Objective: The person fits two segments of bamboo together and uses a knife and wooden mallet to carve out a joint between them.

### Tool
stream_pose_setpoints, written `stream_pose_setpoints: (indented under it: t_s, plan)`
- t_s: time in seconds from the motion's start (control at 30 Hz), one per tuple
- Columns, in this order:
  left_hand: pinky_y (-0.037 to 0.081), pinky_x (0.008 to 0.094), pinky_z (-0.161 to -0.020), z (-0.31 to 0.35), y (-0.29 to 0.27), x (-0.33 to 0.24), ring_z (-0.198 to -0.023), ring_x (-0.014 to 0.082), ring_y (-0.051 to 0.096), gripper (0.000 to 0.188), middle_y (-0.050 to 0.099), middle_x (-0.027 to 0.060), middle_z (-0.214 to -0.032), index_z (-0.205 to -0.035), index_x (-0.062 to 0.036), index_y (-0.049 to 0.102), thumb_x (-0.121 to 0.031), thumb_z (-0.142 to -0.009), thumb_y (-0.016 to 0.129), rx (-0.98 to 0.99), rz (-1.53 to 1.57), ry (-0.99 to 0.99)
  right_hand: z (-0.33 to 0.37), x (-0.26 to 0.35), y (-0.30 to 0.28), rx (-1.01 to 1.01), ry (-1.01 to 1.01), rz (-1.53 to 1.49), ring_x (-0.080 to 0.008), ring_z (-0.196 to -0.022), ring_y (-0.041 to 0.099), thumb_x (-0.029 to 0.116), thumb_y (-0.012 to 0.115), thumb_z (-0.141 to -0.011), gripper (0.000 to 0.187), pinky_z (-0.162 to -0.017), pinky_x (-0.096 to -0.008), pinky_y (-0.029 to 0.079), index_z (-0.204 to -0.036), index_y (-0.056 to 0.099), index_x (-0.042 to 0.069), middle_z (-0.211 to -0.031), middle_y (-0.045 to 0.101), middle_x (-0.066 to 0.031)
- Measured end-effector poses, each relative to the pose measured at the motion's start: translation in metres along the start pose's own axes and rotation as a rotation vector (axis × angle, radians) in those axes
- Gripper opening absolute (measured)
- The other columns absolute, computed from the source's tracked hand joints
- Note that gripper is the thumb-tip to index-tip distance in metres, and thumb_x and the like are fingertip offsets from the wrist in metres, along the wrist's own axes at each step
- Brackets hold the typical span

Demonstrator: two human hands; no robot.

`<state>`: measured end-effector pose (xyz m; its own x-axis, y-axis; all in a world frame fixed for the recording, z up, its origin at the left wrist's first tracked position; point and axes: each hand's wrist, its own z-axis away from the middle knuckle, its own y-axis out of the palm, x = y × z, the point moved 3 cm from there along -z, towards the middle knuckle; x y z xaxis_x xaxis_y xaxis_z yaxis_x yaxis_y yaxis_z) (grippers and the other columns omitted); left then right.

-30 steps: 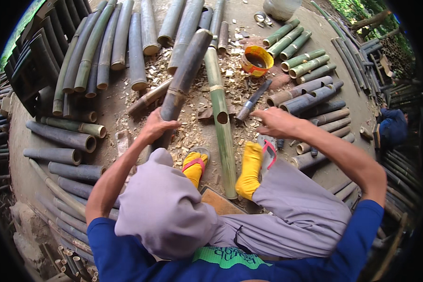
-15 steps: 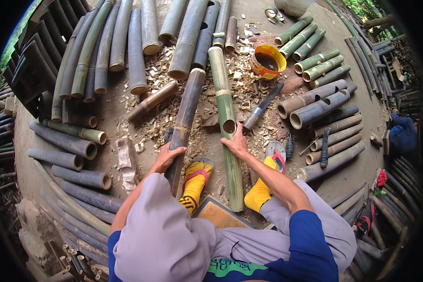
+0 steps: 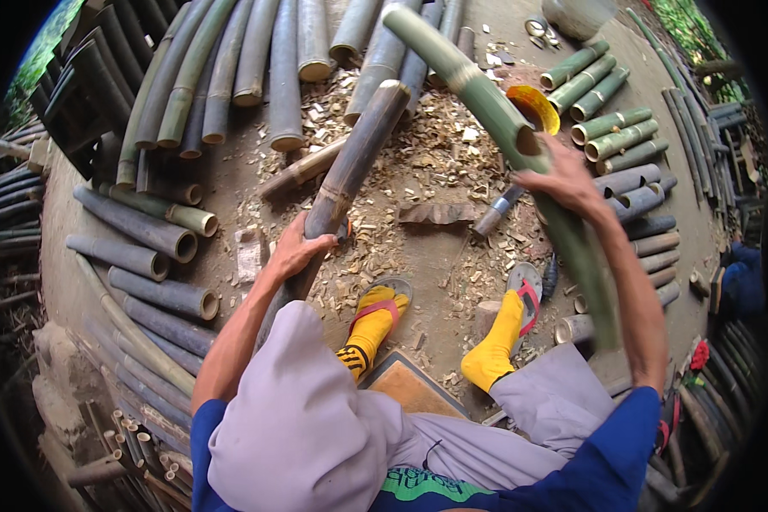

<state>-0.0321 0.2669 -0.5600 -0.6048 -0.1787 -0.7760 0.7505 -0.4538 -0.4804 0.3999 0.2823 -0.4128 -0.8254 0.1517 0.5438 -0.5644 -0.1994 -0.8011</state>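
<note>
My left hand is wrapped round a dark brown bamboo tube, which leans up and away to the right. Something small, black and orange shows behind that tube by my fingers; its kind is hidden. In my right hand is a longer green bamboo tube with a hole cut in its side. This one slants from the upper middle down to the right, above the ground, its lower end blurred. Beneath, a rough wood block lies near a tool with a silver band.
Wood chips cover the ground ahead. Several long bamboo tubes lie at the back left, shorter green ones to the right. A yellow bucket is partly behind the green tube. Between my feet sits a framed brown board.
My right hand has lifted the green tube and swung it right, tilting it. My left hand has tilted the dark tube's top to the right. The view has shifted a little.
</note>
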Motion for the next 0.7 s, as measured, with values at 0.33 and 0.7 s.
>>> stream_pose_setpoints:
  t_s: [0.33,0.7]
  plan:
    - [0.048,0.0315,-0.081,0.0,-0.037,-0.043,-0.088,0.0168,0.061,0.065,0.063,0.0112,-0.101,-0.121,-0.0012,0.053,-0.037,-0.071,0.073,-0.02,0.095,0.092,0.079,-0.001,-0.015,0.433,-0.323,0.657,-0.0348,-0.088,0.064,0.022,0.083,-0.056,0.08,-0.074,-0.0442,0.051,-0.125,0.045,0.015,-0.1,0.064,-0.013]
    - [0.049,0.0345,-0.079,-0.021,-0.006,-0.058,-0.087,0.0243,0.064,0.069,0.065,0.0184,-0.098,-0.116,0.0026,0.054,-0.045,-0.069,0.074,0.136,0.011,0.109,0.06,0.022,0.065,0.448,-0.682,0.496,-0.0302,-0.087,0.063,0.028,0.083,-0.06,0.075,-0.069,-0.042,0.052,-0.123,0.044,0.016,-0.088,0.062,-0.0091]
